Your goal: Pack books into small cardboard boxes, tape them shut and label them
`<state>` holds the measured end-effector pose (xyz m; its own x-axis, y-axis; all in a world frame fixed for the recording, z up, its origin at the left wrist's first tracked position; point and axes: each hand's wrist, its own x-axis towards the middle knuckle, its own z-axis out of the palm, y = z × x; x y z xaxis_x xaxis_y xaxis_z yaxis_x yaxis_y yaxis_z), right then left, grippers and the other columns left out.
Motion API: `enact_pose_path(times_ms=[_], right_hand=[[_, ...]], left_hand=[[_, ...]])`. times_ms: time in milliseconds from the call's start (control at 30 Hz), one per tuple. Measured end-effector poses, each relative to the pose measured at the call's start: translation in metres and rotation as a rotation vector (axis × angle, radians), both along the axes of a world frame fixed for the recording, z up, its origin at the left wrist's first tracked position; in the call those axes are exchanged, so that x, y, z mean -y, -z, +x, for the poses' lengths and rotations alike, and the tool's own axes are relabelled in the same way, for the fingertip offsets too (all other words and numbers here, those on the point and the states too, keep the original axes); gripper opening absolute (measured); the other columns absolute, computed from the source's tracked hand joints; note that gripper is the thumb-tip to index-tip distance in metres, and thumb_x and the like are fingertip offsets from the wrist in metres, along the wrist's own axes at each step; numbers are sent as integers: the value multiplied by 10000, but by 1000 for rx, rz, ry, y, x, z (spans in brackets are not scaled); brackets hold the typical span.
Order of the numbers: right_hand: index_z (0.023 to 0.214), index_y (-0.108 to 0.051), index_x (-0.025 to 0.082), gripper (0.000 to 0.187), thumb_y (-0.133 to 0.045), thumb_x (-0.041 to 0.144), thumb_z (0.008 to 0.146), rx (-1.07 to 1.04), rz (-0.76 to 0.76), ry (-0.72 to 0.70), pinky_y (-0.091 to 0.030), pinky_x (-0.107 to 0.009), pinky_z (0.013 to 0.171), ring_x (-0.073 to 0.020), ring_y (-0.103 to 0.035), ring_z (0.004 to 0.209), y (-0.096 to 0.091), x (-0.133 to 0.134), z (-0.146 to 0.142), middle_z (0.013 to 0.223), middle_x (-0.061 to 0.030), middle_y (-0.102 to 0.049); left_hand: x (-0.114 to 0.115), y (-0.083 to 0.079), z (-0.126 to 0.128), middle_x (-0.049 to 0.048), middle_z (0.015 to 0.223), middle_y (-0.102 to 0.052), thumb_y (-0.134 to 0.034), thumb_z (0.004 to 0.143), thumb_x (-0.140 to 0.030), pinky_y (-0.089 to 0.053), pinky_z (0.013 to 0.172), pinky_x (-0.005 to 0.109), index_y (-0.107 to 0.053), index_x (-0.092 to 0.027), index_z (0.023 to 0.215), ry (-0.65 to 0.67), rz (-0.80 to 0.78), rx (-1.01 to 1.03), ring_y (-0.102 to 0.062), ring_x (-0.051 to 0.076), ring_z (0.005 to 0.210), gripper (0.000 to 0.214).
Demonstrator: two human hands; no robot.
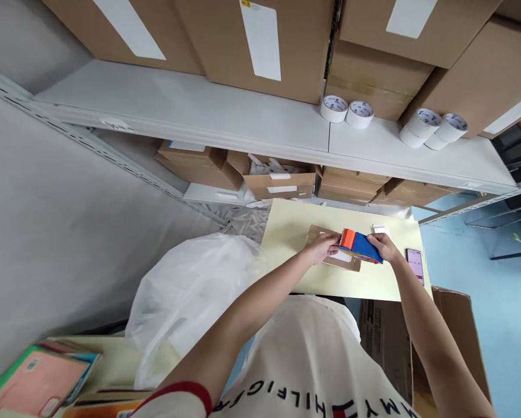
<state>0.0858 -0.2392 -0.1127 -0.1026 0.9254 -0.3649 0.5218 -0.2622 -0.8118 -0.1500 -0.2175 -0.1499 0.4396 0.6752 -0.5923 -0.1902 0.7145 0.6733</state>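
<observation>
A small brown cardboard box (pixel 345 264) lies on a pale yellow table (pixel 295 273). My left hand (pixel 322 248) rests on the box's left end, fingers curled against it. My right hand (pixel 383 246) grips a blue and orange tape dispenser (pixel 360 245), held tilted over the top of the box. The dispenser's orange end points toward my left hand, close to its fingertips.
A phone (pixel 415 264) lies at the table's right edge, a small white item (pixel 380 229) behind the dispenser. A white plastic bag (pixel 191 296) bulges at left. Shelves above hold cartons and tape rolls (pixel 347 110). An open carton (pixel 456 331) stands at right; books (pixel 38 380) lie bottom left.
</observation>
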Motion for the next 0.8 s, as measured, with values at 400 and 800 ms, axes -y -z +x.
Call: enact_pose_path(times_ms=[400,800], right_hand=[[475,-455,216,627,-431,776,756,432,89,-87,-361,-284,518,-134,-413,496,-21,4,3,472,5,-459],[489,-476,233,645,-356,794,783,552,106,-89,-388,-304,546,-163,-470,493,-10,8,1,491,-27,-530]], left_hand=[[-16,8,-67,-6,569,-661,-774,700,-152,-540,644,243,-655,-136,635,-254,135,-334,-631,95,510,137],[-23,71,-85,48,689,-729,-742,716,-237,-556,792,312,-671,-154,666,-216,246,-582,-719,182,726,121]])
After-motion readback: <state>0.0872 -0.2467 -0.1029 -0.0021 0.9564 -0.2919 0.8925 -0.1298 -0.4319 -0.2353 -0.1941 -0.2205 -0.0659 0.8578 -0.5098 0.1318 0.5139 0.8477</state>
